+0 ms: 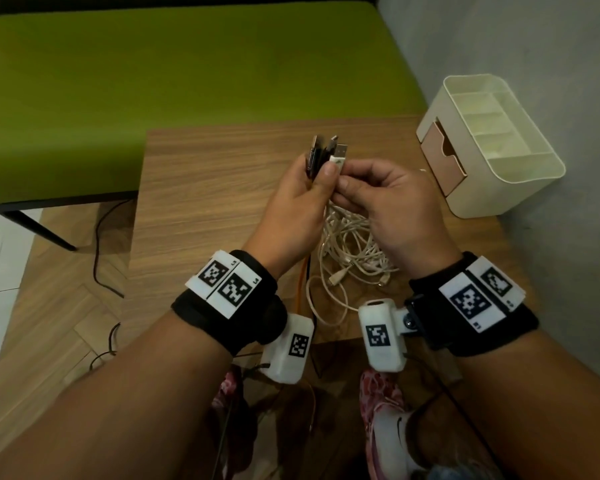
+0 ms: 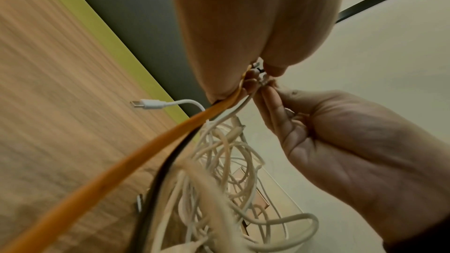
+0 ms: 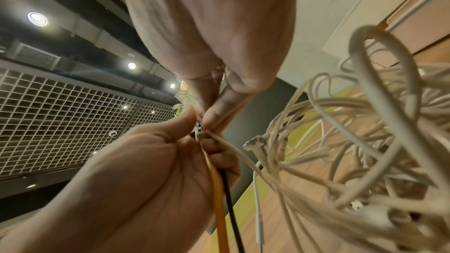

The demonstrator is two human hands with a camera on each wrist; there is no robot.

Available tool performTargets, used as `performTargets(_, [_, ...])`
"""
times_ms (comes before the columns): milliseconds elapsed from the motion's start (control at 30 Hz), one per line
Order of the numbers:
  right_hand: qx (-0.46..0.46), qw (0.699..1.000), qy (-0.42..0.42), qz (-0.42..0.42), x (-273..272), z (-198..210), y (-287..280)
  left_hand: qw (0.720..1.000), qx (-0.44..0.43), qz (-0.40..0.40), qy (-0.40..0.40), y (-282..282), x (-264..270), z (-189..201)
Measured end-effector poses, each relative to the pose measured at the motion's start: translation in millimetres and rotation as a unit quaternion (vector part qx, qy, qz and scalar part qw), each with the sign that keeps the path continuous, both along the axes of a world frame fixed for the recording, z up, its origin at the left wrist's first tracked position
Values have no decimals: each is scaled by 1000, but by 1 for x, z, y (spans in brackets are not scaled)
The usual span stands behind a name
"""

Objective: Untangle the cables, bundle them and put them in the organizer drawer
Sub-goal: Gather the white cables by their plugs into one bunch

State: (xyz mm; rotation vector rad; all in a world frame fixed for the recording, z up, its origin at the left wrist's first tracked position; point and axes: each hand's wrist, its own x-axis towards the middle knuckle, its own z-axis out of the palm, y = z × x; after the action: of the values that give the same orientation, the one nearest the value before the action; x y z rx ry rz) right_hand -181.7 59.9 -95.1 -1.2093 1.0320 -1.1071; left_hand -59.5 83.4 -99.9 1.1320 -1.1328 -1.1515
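From the head view, the left hand (image 1: 300, 192) grips a cluster of plugs (image 1: 326, 152) held upright above the middle of the bench (image 1: 194, 202), its fingers curled around the cords just below them. The right hand (image 1: 387, 199) pinches the white plug at the same spot. The white cables (image 1: 350, 251) hang down in a loose tangle that rests on the bench toward its near edge. The organizer (image 1: 492, 147) stands at the far right corner, its drawer (image 1: 445, 157) pulled partly open.

In the left wrist view, an orange cable (image 2: 146, 149) and a black cable (image 2: 165, 166) run taut out of the left hand, while the white ones loop in a knot below.

In the right wrist view, the right fingers (image 3: 219, 111) close on a white cord beside the left thumb.

The step in hand looks like gathering the plug ends together, with untangling still unfinished. The next move likely calls for a steady left grip while the right hand draws each cord free of the knot.
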Motion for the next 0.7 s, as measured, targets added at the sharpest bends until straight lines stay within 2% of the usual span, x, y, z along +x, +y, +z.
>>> performTargets(133, [-14,999,-24,-38,0,1,3,1000,-9,7,-25,1,-6,-4])
performTargets(267, [-45,998,6,-54,2,5,10,999,-11,29,-37,2,-8,-1])
performTargets(333, [-16,998,30,-47,1,3,11,998,-13,49,-46,3,-8,2])
performTargets(400, [37,995,93,30,-1,-3,11,996,-10,80,-40,3,-6,7])
performTargets(433, [48,984,151,77,-3,-9,10,995,-10,96,-29,3,-4,10])
performTargets(500, [15,949,287,132,-5,-21,8,994,-8,110,24,1,1,14])
performTargets(567, [-51,910,397,109,-4,-25,3,991,1,94,99,0,6,18])
performTargets(633, [-89,893,432,92,-6,-25,-2,988,7,79,131,-1,8,21])
performTargets(700, [-110,900,411,93,-6,-22,-4,986,10,80,149,0,10,23])
